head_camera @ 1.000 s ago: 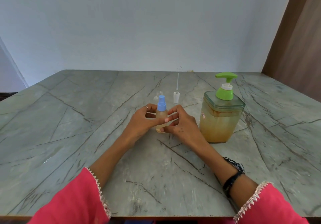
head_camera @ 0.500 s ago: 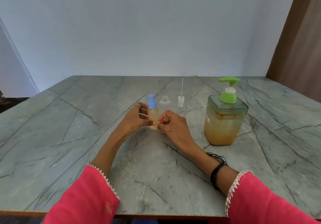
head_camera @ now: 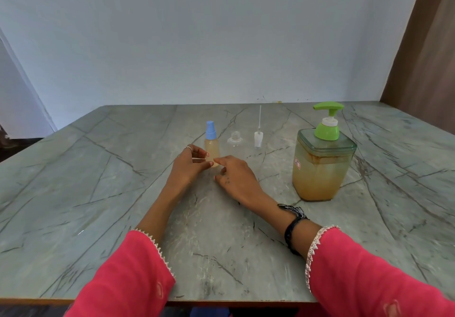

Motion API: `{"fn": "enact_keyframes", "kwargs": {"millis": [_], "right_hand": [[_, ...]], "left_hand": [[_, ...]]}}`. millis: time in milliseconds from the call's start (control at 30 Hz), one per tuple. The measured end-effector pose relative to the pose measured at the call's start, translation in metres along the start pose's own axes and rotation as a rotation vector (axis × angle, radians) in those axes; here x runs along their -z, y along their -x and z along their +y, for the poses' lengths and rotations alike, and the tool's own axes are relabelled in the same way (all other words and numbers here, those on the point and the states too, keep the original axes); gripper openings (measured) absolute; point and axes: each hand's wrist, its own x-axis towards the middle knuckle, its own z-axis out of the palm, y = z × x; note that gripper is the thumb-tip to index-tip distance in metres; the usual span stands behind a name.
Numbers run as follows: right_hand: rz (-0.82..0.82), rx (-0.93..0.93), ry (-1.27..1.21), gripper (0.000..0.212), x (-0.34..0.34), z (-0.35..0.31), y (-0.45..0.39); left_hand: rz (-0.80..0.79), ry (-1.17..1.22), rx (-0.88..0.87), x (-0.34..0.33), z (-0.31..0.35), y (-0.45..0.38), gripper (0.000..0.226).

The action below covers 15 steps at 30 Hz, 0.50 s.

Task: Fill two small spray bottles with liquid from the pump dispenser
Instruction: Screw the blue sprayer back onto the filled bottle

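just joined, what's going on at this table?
A person is filling small spray bottles. Both hands, left hand and right hand, rest at the base of a filled blue-capped bottle standing on the marble table. Beside it stand an empty clear bottle, its white sprayer insert, and the green-pump dispenser.

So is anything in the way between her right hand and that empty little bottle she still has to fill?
Nothing visible. The right hand lies on the table just in front of the empty clear bottle, with bare surface between. The filled bottle stands to its left, the loose sprayer to its right.
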Motion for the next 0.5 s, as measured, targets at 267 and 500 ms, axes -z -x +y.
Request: {"fn": "enact_keyframes", "kwargs": {"millis": [267,500], "right_hand": [[-0.081,0.004,0.114,0.042,-0.0059,0.0005,-0.0052],[-0.127,-0.018,0.205,0.04,-0.0063,-0.0035,-0.0073]], "left_hand": [[0.018,-0.041,-0.034,-0.0041,-0.0016,-0.0016,0.024],[-0.011,-0.089,-0.044,-0.0069,-0.0048,-0.0042,0.026]]}}
